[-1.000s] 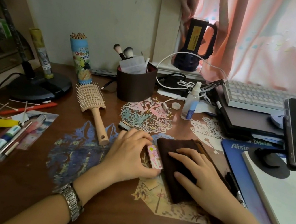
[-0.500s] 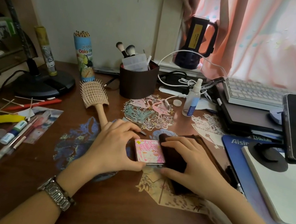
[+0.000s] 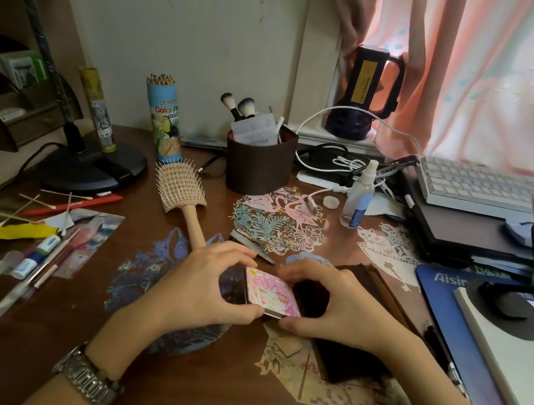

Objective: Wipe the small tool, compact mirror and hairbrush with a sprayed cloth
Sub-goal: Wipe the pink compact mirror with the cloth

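Holding the pink compact mirror [image 3: 271,293] between them, both hands grip it just above the brown worktop [image 3: 30,340]. The left hand [image 3: 207,292] pinches its left edge, thumb below and fingers on top. The right hand [image 3: 338,305] pinches its right edge and also has the dark cloth [image 3: 349,363] under it. The hairbrush [image 3: 183,195] lies at 11 o'clock from the mirror, handle end touching the left hand. A small metal tool [image 3: 252,247] lies at 12 o'clock, just beside the fingers. The spray bottle [image 3: 359,195] stands at 1 o'clock, well apart.
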`<state>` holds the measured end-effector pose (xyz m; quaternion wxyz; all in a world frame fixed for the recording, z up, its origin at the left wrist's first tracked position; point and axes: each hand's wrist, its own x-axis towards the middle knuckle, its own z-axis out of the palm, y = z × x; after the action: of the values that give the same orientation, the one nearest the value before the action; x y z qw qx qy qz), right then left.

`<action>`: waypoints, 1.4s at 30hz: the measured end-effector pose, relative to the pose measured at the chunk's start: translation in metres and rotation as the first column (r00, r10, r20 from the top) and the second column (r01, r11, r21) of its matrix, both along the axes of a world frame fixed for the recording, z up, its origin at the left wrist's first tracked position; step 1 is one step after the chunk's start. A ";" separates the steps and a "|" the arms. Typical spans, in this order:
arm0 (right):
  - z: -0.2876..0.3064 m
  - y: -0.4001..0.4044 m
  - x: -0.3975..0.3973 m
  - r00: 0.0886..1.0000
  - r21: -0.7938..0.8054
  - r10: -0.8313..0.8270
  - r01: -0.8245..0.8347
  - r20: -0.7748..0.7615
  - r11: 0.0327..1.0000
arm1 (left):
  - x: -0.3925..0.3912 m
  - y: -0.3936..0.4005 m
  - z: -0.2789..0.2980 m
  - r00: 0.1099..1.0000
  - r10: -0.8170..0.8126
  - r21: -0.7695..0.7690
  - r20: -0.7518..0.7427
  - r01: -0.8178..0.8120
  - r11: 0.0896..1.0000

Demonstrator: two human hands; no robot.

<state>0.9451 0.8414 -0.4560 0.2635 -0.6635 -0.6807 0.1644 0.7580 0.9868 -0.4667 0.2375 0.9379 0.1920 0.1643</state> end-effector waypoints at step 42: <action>-0.014 0.006 -0.007 0.876 0.154 -0.221 0.312 -0.429 0.937 | 0.003 -0.006 -0.003 0.993 -0.081 0.164 0.083 0.066 0.984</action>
<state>0.9384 0.8470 -0.4696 0.4903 -0.6697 -0.5263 0.1845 0.7610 0.9805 -0.4700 0.1754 0.9522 0.1324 0.2121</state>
